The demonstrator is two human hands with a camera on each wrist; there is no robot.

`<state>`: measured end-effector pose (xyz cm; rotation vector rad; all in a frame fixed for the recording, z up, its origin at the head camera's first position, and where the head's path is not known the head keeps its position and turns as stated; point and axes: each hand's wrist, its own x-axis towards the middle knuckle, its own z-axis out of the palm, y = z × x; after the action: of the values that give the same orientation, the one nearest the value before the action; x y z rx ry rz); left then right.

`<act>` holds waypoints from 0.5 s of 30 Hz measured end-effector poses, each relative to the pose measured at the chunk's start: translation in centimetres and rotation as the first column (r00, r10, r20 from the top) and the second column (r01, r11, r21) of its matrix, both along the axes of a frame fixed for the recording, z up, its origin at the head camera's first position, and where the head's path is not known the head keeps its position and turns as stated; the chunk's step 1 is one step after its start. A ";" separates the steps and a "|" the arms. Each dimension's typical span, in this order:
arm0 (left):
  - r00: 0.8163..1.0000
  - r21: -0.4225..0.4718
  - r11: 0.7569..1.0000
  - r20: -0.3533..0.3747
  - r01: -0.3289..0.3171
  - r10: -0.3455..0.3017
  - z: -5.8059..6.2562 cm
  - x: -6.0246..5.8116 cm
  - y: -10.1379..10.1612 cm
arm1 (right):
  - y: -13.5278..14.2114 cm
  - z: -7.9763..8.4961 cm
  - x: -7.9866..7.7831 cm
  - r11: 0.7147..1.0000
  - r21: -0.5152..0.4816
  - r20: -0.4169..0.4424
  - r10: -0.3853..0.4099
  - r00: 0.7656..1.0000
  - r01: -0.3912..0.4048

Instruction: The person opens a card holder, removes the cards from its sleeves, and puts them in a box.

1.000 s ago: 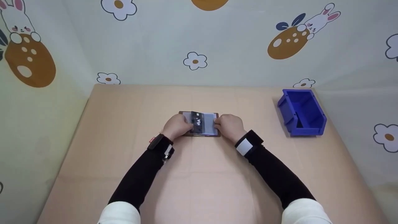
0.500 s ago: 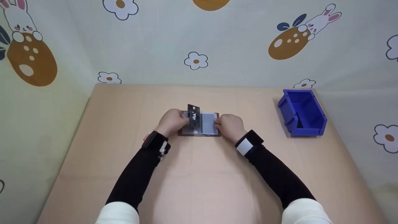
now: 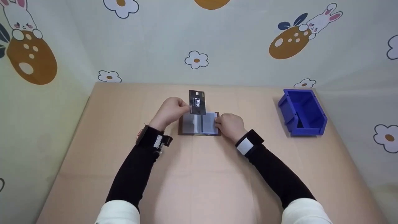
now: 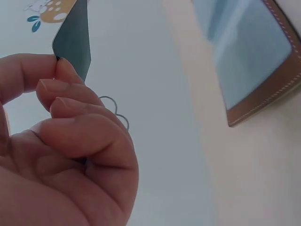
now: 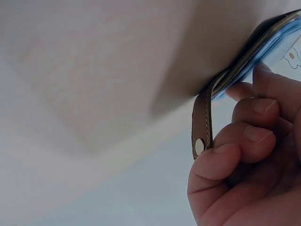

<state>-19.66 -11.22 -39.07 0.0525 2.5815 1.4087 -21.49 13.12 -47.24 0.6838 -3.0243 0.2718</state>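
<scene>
Card (image 3: 197, 102) raised toward far side, perhaps clear of wallet (image 3: 188, 126); left hand (image 3: 170, 111) pinching its left edge. Right hand (image 3: 230, 125) grips wallet's right side, best held still.

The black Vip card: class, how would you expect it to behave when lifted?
Probably stiff: the black Vip card looks flat though the left hand pinches it by one edge. Likely light, since it appears thin. Perhaps slippery, as its face looks smooth in the left wrist view.
</scene>
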 end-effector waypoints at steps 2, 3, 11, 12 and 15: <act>1.000 0.015 1.000 -0.005 -0.003 0.003 0.4 0.1 -0.1 | 0.0 0.0 0.0 1.000 -0.002 0.006 -0.002 1.000 0.002; 1.000 0.022 1.000 -0.007 -0.003 0.003 0.5 0.1 -0.1 | 0.0 0.0 0.0 1.000 -0.003 0.008 -0.002 1.000 0.002; 1.000 0.073 0.997 -0.003 -0.008 0.009 0.8 0.1 -0.5 | 0.3 0.0 -0.1 1.000 -0.015 0.021 0.016 1.000 -0.016; 1.000 0.076 0.997 -0.002 -0.011 0.011 0.8 0.1 -0.5 | 0.3 0.1 -0.1 1.000 -0.013 0.039 0.012 0.999 -0.012; 1.000 0.079 0.997 0.001 -0.012 0.012 0.9 0.1 -0.6 | 0.5 0.9 -0.4 1.000 -0.017 0.094 -0.010 0.996 0.011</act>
<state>-19.53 -11.79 -38.21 0.0480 2.5287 1.5146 -21.88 13.59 -46.29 0.6725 -3.1096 0.3385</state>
